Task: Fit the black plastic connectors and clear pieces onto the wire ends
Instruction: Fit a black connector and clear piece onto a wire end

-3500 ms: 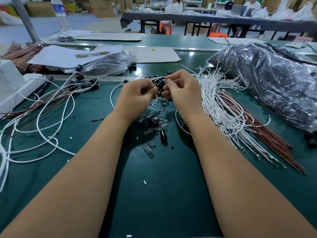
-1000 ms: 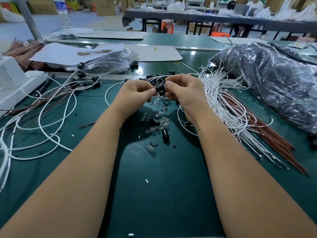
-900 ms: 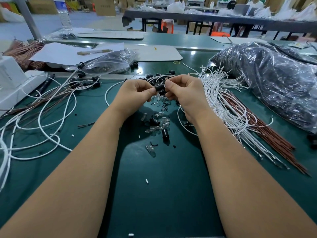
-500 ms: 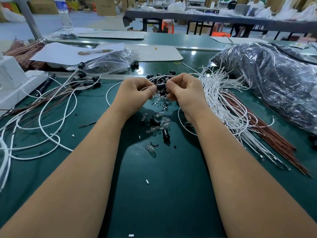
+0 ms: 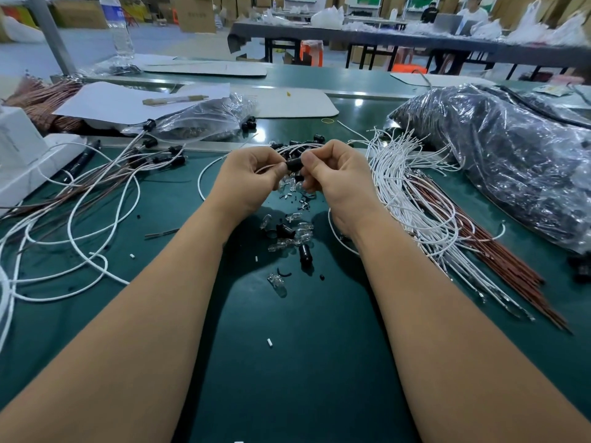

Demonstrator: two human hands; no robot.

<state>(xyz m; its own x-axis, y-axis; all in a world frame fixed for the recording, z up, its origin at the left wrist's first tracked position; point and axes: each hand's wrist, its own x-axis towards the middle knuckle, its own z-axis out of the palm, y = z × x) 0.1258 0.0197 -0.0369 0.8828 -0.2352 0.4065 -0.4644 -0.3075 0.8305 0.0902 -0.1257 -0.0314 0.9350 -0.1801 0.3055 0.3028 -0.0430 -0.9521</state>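
Above the green table, my left hand (image 5: pixel 248 175) pinches a white wire (image 5: pixel 204 174) close to its end. My right hand (image 5: pixel 339 174) pinches a black plastic connector (image 5: pixel 294 163) right at that wire end, thumb on top. The two hands nearly touch. Below them lies a small heap of clear pieces (image 5: pixel 295 233) and loose black connectors (image 5: pixel 305 252); one clear piece (image 5: pixel 277 282) lies apart, nearer me. A bundle of white and brown wires (image 5: pixel 425 215) fans out to the right. Finished wires with black connectors (image 5: pixel 160 156) lie at the left.
A large dark plastic bag (image 5: pixel 499 161) fills the right side. A small clear bag (image 5: pixel 204 119) and white paper (image 5: pixel 128 102) lie at the back left, a white box (image 5: pixel 22 158) at the far left. Loops of white wire (image 5: pixel 73 238) sprawl over the left.
The hands have stayed together at the same spot, working the connector and the wire end with small finger movements. The wire loop by my left hand has shifted slightly.
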